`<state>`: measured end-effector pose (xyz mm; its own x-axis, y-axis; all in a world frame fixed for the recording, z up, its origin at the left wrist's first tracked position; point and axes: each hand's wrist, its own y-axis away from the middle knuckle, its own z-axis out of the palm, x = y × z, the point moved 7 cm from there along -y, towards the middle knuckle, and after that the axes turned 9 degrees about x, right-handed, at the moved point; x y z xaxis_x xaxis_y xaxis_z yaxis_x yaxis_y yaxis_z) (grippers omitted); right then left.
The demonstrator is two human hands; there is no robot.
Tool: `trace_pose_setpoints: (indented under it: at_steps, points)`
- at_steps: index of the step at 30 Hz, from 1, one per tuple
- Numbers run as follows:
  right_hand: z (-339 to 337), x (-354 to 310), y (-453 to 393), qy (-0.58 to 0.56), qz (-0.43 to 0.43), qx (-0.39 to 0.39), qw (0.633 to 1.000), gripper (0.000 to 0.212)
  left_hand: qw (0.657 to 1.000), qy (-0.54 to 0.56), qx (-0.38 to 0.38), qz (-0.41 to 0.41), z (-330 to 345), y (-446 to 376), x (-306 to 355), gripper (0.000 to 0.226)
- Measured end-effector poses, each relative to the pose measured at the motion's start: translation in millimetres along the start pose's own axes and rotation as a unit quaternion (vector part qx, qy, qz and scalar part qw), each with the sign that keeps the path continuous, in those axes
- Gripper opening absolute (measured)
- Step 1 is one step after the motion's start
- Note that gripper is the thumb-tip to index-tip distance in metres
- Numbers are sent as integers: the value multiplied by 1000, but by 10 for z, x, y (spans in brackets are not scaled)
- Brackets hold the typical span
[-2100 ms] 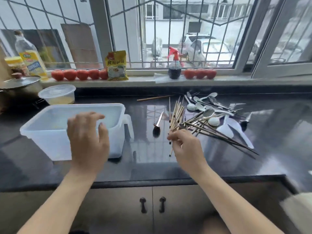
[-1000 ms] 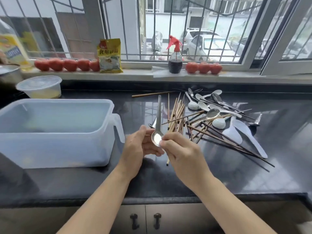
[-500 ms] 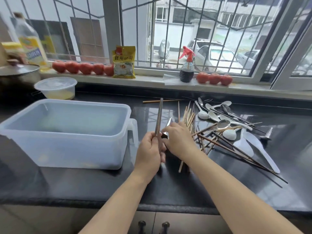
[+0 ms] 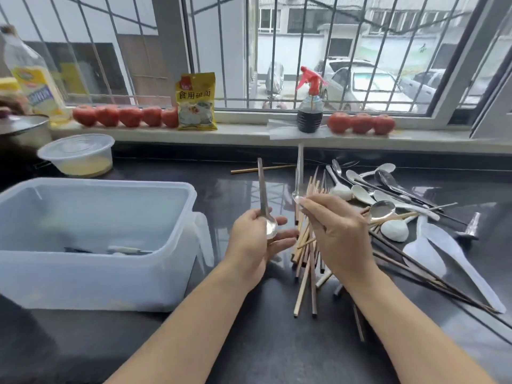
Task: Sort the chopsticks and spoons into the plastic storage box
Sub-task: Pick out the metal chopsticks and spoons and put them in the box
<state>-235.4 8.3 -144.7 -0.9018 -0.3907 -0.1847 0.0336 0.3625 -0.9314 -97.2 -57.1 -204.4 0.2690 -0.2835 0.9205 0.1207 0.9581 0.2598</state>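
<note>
Since half a second ago the hands have separated: now each one holds its own metal spoon upright above the counter [image 4: 249, 342]. Left hand [image 4: 253, 245] is closed around the first spoon [image 4: 266, 206], bowl down in the palm. Right hand [image 4: 336, 234] pinches the second spoon [image 4: 298, 176] near its bowl with the fingertips. Both spoons look stiff, light and smooth, so probably slippery; I judge a grip low on the handle is safest. The plastic storage box [image 4: 177, 245] stands just left, with a few pieces inside. The chopsticks [image 4: 304, 259] and the other spoons [image 4: 388, 200] lie mixed at the right.
</note>
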Motion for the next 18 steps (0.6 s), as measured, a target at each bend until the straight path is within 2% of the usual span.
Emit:
trace_pose_setpoints:
  at_steps: [5, 8, 10, 13, 18]
  points:
    - [284, 4, 105, 30, -48, -117, 992, 36, 994, 89, -47, -37, 266, -251, -108, 35]
    - [398, 38, 108, 54, -40, -149, 987, 27, 989, 133, -61, -38, 287, -302, -119, 46]
    - [437, -6, 126, 50, -38, -172, 983, 22, 982, 159, -75, -67, 286, -311, -144, 51]
    - [532, -58, 210, 43, -43, -240, 969, 33, 984, 140, -75, -83, 261, -331, -185, 39]
    - [581, 39, 269, 52, -16, -292, 955, 35, 983, 133, -74, -98, 256, -306, -232, 31]
